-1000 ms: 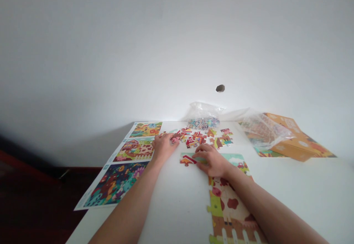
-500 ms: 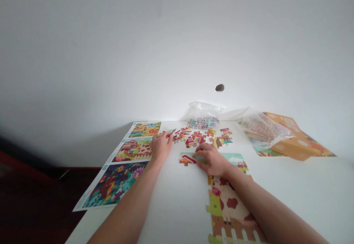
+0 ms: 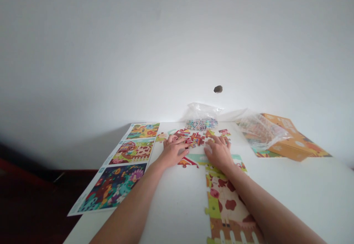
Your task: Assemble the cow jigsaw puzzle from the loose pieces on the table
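Loose jigsaw pieces [image 3: 197, 138] lie in a heap on the white table, many of them red with barn parts. My left hand [image 3: 173, 151] rests over the heap's left side, fingers spread. Over its right side lies my right hand [image 3: 219, 151], palm down with the fingers apart; some pieces are hidden beneath it. Below the hands is a joined puzzle section [image 3: 228, 203] with a spotted cow and a white fence, partly covered by my right forearm. A red roof piece [image 3: 188, 161] sits at the section's upper left end.
At the left lies a sheet with three printed pictures [image 3: 132, 151]. A clear bag of puzzle pieces [image 3: 201, 120] stands against the wall. Farther right are a crumpled clear bag [image 3: 265, 131] and an orange box [image 3: 295, 140] on a colourful sheet.
My left hand has moved right, from beside the picture sheet onto the heap, and its fingers have spread. My right hand has shifted up and right, off the joined section's top edge to the loose pieces.
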The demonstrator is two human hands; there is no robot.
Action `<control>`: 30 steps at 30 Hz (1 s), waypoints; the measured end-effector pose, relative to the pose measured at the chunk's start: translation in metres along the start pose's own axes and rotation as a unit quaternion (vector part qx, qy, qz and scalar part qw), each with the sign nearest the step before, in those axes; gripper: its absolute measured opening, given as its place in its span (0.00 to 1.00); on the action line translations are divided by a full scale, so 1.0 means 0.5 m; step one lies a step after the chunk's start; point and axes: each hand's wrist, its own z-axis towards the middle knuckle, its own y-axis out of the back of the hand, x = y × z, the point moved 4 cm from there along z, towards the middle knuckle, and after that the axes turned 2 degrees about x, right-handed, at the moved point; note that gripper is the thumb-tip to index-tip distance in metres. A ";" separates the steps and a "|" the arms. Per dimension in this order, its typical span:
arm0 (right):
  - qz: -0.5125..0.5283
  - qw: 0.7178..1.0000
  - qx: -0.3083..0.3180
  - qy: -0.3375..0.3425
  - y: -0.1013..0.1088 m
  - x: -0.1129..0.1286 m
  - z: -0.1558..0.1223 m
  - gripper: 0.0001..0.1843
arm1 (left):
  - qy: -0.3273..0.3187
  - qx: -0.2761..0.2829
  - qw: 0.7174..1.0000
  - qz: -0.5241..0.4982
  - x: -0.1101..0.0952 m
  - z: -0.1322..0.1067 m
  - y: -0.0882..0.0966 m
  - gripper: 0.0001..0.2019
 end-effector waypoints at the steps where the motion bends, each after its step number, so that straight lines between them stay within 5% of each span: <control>1: -0.006 1.000 0.006 -0.014 0.000 -0.006 0.001 0.13 | 0.002 0.006 1.000 -0.005 0.000 0.000 -0.003 0.14; 11: -0.020 0.996 0.007 -0.082 -0.004 -0.032 0.003 0.14 | 0.108 -0.067 0.992 -0.011 0.033 0.007 -0.003 0.08; 17: 0.025 0.994 0.069 0.082 -0.009 0.003 0.002 0.27 | 0.115 -0.079 0.990 -0.032 0.034 0.008 -0.006 0.19; 20: 0.027 0.987 0.099 0.126 -0.013 0.016 0.000 0.24 | 0.114 -0.085 0.989 -0.031 0.036 0.008 -0.006 0.20; 24: 0.027 0.995 0.048 0.083 -0.004 0.010 0.004 0.13 | 0.118 -0.079 0.990 -0.025 0.041 0.010 -0.008 0.18; 30: 0.011 0.999 0.017 0.045 -0.004 -0.003 0.007 0.16 | 0.133 -0.076 0.988 -0.014 0.048 0.009 -0.010 0.19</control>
